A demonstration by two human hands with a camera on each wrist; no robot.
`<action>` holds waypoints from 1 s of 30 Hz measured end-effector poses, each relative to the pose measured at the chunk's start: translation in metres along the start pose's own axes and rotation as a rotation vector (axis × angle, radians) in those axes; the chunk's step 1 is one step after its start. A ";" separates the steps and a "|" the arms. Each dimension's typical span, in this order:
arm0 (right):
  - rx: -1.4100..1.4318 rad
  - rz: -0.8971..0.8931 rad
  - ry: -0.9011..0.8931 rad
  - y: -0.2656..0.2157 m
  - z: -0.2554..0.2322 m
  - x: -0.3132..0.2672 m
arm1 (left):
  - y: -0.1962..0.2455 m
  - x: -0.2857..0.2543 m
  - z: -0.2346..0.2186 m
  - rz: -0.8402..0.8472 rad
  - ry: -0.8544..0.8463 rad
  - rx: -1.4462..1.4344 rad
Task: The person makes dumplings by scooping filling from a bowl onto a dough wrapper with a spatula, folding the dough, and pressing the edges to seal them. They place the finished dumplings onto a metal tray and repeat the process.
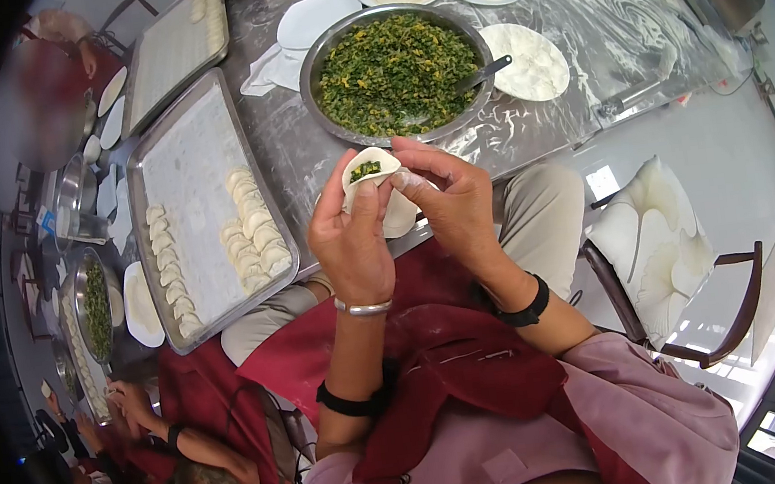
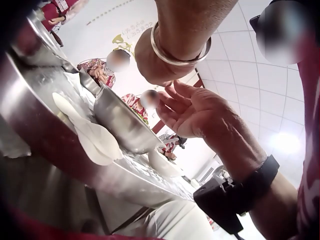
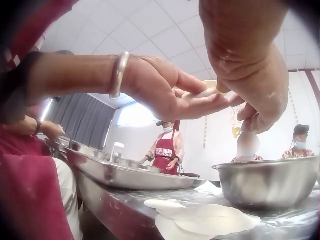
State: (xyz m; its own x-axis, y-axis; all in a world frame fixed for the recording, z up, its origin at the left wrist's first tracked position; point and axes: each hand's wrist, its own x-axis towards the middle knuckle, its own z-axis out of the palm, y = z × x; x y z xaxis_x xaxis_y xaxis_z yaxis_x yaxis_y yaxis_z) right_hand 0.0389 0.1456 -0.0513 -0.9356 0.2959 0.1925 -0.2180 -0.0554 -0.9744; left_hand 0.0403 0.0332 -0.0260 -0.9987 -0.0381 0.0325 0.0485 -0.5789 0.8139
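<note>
A round dumpling wrapper (image 1: 382,157) with green and yellow filling (image 1: 365,171) on it is held up in front of the large filling bowl. My left hand (image 1: 353,251) cradles it from below and the left, thumb at its near edge. My right hand (image 1: 453,204) pinches the wrapper's right edge between thumb and fingers. The right wrist view shows the pale wrapper (image 3: 206,89) lying along the left fingers, with the curled right fingers close to their tips. Below the hands, a few loose wrappers (image 3: 200,220) overlap at the table edge.
The steel bowl (image 1: 313,107) holds chopped filling with a spoon (image 1: 483,74) in it. At left, a tray (image 1: 192,159) bears rows of folded dumplings. A floury plate (image 1: 529,61) stands right of the bowl, white plates (image 1: 316,21) behind. Another person (image 1: 210,444) works at left; a chair (image 1: 662,258) stands right.
</note>
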 end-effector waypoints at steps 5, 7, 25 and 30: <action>-0.010 -0.024 -0.001 -0.007 0.006 -0.003 | -0.005 -0.002 -0.002 -0.008 0.032 0.010; 0.003 -0.033 0.011 -0.006 0.008 -0.003 | -0.006 -0.002 -0.002 -0.009 0.034 0.001; -0.084 -0.197 -0.104 -0.006 -0.007 0.008 | -0.004 -0.006 -0.008 -0.046 -0.058 0.052; 0.093 -0.059 -0.151 -0.008 -0.007 0.007 | -0.001 -0.008 -0.009 -0.062 -0.087 0.024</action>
State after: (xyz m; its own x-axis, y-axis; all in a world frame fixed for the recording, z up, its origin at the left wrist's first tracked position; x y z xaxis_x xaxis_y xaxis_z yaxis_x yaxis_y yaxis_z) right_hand 0.0354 0.1546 -0.0432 -0.9499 0.1549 0.2715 -0.2923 -0.1325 -0.9471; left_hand 0.0479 0.0266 -0.0322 -0.9972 0.0688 0.0308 -0.0129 -0.5583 0.8295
